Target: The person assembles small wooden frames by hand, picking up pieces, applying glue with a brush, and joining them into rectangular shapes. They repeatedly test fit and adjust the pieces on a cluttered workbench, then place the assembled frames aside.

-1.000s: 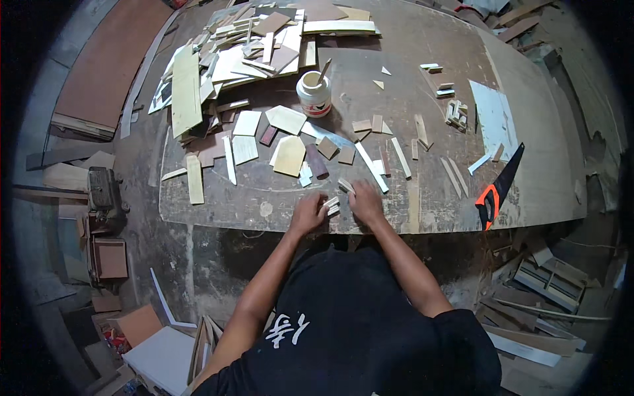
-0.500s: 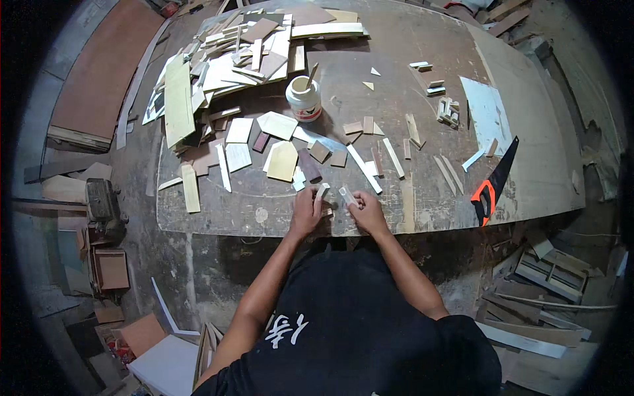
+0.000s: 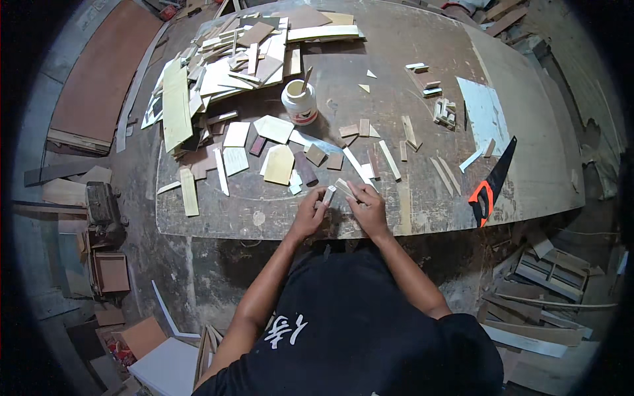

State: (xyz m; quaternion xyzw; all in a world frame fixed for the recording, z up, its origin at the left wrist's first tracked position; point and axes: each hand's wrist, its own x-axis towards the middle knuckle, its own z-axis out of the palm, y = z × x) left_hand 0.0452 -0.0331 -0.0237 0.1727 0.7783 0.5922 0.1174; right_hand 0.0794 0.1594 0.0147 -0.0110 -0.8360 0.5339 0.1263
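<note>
My left hand [image 3: 308, 215] is closed on a small pale wood block [image 3: 329, 194], held upright near the table's front edge. Across from it, my right hand [image 3: 368, 214] pinches a second short wood strip [image 3: 344, 188], tilted toward the block. The two pieces are close together; whether they touch I cannot tell. Just beyond my hands lie a dark round-edged wood piece [image 3: 306, 169], a yellowish board with cut corners [image 3: 279, 165] and a long white strip [image 3: 357, 165]. Farther off stands an open white jar [image 3: 300, 107] with a stick [image 3: 308, 78] in it.
A heap of board offcuts [image 3: 218, 76] covers the table's far left. At the right lie a handsaw [image 3: 487, 193] with an orange handle, a pale blue board [image 3: 485, 105] and a small block assembly [image 3: 445, 112]. Wood scraps [image 3: 548, 270] lie on the floor to the right.
My hands have brought the two wood pieces closer together. The right strip now leans more toward the left one. The whole view has shifted slightly.
</note>
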